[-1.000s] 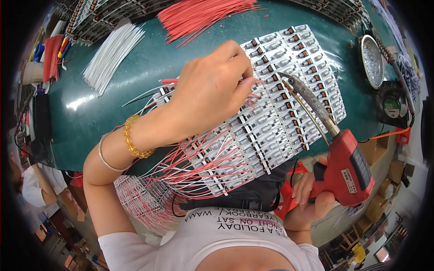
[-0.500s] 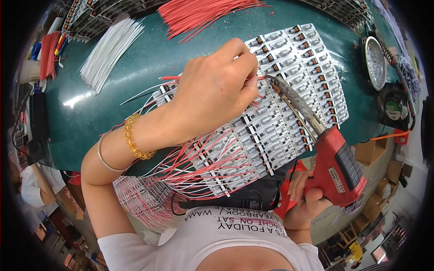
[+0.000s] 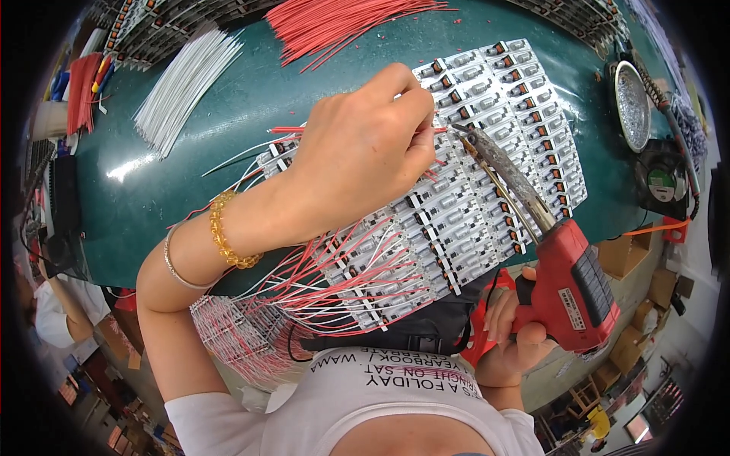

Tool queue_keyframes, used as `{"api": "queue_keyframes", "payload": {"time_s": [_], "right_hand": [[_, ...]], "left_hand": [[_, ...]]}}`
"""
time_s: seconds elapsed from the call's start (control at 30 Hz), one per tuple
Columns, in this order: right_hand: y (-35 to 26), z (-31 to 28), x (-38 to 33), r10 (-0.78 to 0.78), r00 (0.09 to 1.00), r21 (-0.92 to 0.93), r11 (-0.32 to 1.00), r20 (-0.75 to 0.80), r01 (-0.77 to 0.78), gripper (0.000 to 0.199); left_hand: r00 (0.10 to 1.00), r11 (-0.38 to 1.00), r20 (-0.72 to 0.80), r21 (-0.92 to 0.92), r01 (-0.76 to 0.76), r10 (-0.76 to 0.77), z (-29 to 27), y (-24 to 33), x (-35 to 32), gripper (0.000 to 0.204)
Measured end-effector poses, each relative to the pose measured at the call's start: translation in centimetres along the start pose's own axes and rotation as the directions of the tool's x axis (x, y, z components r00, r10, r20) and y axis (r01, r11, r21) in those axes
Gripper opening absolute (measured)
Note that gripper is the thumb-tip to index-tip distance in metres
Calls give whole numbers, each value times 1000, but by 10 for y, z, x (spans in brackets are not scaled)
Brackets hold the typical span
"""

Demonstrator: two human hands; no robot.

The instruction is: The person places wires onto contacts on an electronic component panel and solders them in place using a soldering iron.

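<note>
My left hand (image 3: 365, 144) is closed in a pinch over a large panel of small circuit boards (image 3: 475, 190). A red wire (image 3: 441, 130) sticks out past its fingertips, and more red wire ends show behind the hand. My right hand (image 3: 521, 338) is wrapped around the grip of a red and black soldering gun (image 3: 569, 292). Its dark tip (image 3: 461, 129) is just to the right of the wire end, with a small gap between them. A thin metal tube runs alongside the barrel. Many red and white wires (image 3: 334, 285) trail off the panel's near left part.
Loose white wires (image 3: 186, 91) and red wires (image 3: 342, 26) lie on the green table (image 3: 251, 99). At the right are a round metal dish (image 3: 633, 106) and a black fan-like device (image 3: 663, 182). Wired boards (image 3: 236, 327) hang below the near edge. Another person's arm (image 3: 72, 308) shows far left.
The soldering gun in my right hand has shifted slightly to the right, and its tip has drawn back from the red wire's end. My left hand has stayed almost still.
</note>
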State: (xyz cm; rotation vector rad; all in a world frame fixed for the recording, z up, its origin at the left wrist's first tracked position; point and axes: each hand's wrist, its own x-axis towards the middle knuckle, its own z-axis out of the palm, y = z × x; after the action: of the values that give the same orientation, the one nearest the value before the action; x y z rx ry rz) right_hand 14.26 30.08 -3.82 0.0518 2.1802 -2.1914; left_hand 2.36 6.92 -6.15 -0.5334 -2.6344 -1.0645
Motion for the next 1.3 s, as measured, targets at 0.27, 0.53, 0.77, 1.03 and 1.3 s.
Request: {"api": "queue_keyframes", "payload": {"time_s": [0.27,0.53,0.77,1.03,1.3], "right_hand": [[19,-15,-1,-131,991,-144,981,-3,129,81],[-7,-1,-4,24,998,-50,998,-53,-26,84],[-4,-5,-4,8,1000,25,1000,-27,-7,85],[0,-20,-8,-22,1000,141,990,18,20,82],[2,-18,-9,5,999,74,997,37,-8,75]], "left_hand": [[1000,1000,-21,14,-8,8,1,2,1,8],[1000,1000,-26,17,-8,9,2,1,1,8],[999,998,-47,-52,-26,24,-3,4,2,6],[1000,998,20,-68,-19,20,1,11,-3,9],[999,999,7,-10,-32,32,7,11,-5,10]]}}
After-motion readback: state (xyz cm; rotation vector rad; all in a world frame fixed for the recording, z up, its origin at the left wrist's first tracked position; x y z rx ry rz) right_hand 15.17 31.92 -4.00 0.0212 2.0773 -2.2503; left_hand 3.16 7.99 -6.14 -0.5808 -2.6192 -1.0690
